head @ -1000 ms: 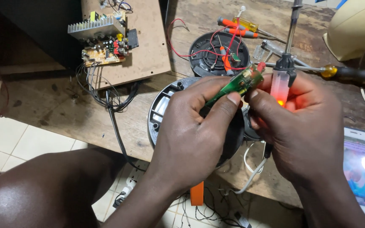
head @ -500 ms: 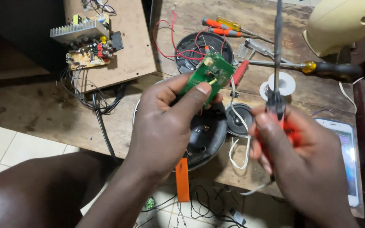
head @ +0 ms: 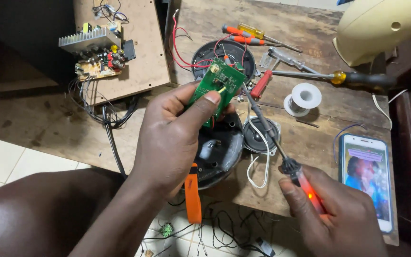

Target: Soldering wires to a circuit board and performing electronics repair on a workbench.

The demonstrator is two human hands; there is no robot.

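Observation:
My left hand [head: 177, 138] pinches a small green circuit board [head: 219, 84] between thumb and fingers, holding it tilted above a black round device shell [head: 220, 152]. Red wires run from the board to a second black round shell [head: 205, 56] behind it. My right hand [head: 338, 214] grips a soldering iron [head: 281, 157] by its glowing red handle. The iron's dark shaft slants up to the left, and its tip sits at the right edge of the green board.
On the wooden table lie a small round speaker [head: 261, 134], a solder spool [head: 303, 97], several screwdrivers [head: 258, 35], a long screwdriver [head: 348, 78], a lit phone [head: 367, 178] and a cream casing [head: 381, 26]. An amplifier board [head: 98, 54] rests on a wooden panel at left.
My hands have drawn apart. The right hand slid down and right along the iron, whose tip now meets the green board held in my left hand.

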